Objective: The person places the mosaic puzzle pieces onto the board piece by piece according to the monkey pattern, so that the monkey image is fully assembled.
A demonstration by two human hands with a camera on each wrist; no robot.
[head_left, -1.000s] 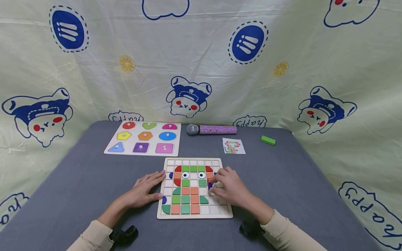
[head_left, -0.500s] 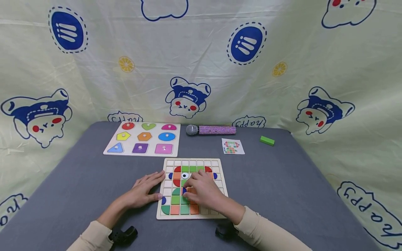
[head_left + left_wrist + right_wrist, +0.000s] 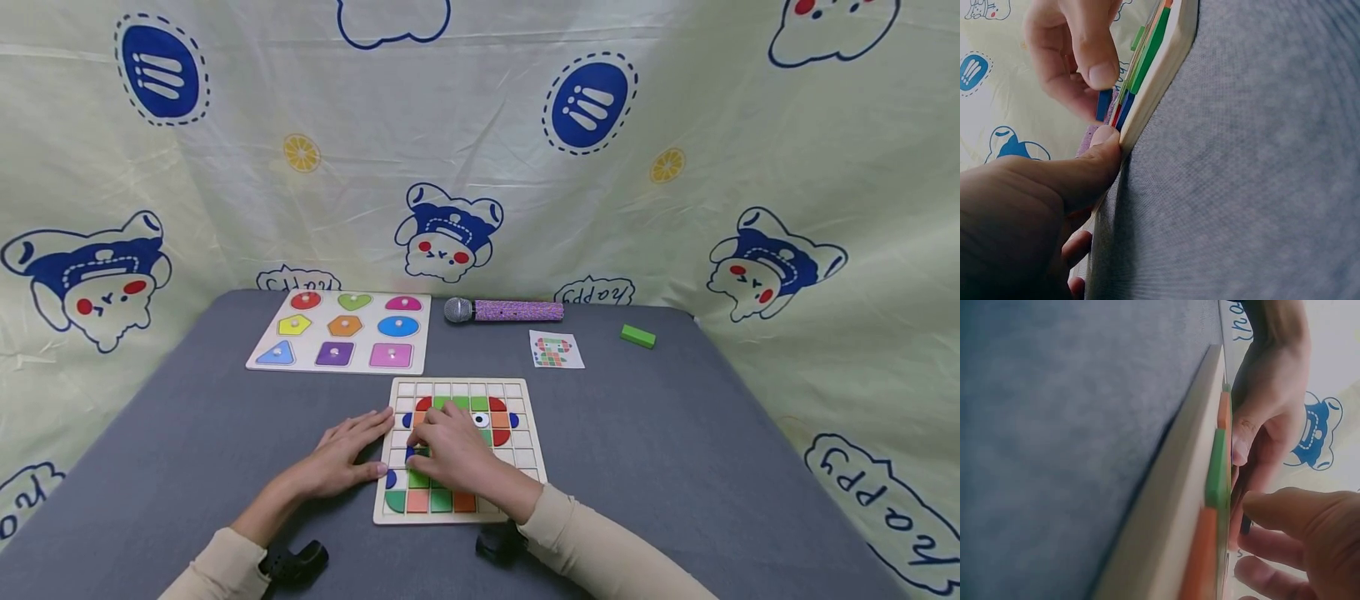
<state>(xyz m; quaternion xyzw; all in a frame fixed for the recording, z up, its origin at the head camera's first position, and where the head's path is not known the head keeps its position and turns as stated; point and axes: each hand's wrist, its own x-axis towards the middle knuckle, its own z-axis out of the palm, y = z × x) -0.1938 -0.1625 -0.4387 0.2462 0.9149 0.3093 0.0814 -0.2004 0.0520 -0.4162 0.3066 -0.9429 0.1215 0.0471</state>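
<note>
My left hand [image 3: 337, 457] lies at the left edge of the wooden grid board [image 3: 528, 458], its thumb and fingertips touching the rim. Over the board's left side, my right hand [image 3: 453, 450] pinches a small blue half-round tile [image 3: 1104, 104] between thumb and finger. In the left wrist view that tile is just above the board, near my left thumb. Red, green, orange and blue tiles fill many cells; a white eye tile [image 3: 480, 420] shows beside my right hand. Another blue half-round tile [image 3: 392, 479] sits in a lower left cell. My right hand hides the middle cells.
Behind the board lie a shape puzzle [image 3: 345, 344], a glittery purple microphone [image 3: 517, 311], a small pattern card [image 3: 557, 350] and a green block [image 3: 638, 337]. All rest on a grey cloth-covered table [image 3: 675, 467]. A printed curtain [image 3: 337, 217] hangs behind.
My right hand has moved left across the board with the blue half-round tile, from the right-hand cells to the left side. My left hand has stayed at the board's edge.
</note>
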